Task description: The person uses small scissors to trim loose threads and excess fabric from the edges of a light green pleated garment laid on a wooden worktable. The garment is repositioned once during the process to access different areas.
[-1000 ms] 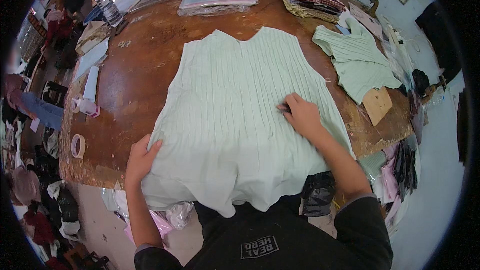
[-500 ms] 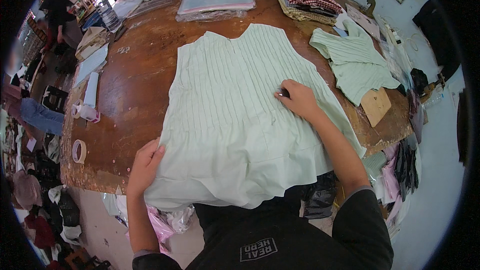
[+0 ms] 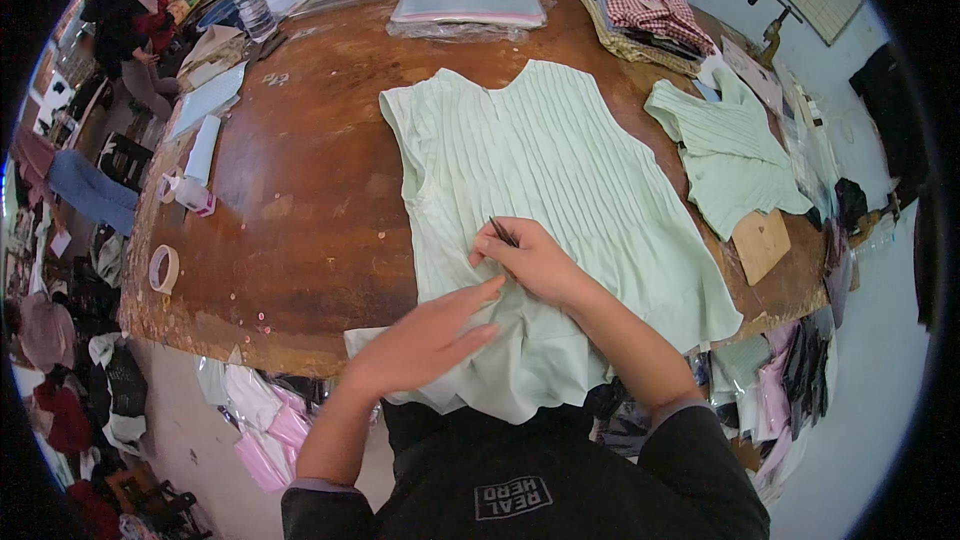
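"Where's our green top?"
"Overhanging the near edge of the surface."
"Our fingers?"
"The right hand grips a dark tool; the left hand spreads loosely. We'd best smooth the folds."

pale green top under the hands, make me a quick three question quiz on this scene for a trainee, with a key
1. Which hand holds the small dark pointed tool?
2. True or false: the tape roll lies to the left of the pale green top under the hands.
3. Fill in: the top of the folded stack shows a red-and-white ____ pattern.

Key:
1. The right hand
2. True
3. checked
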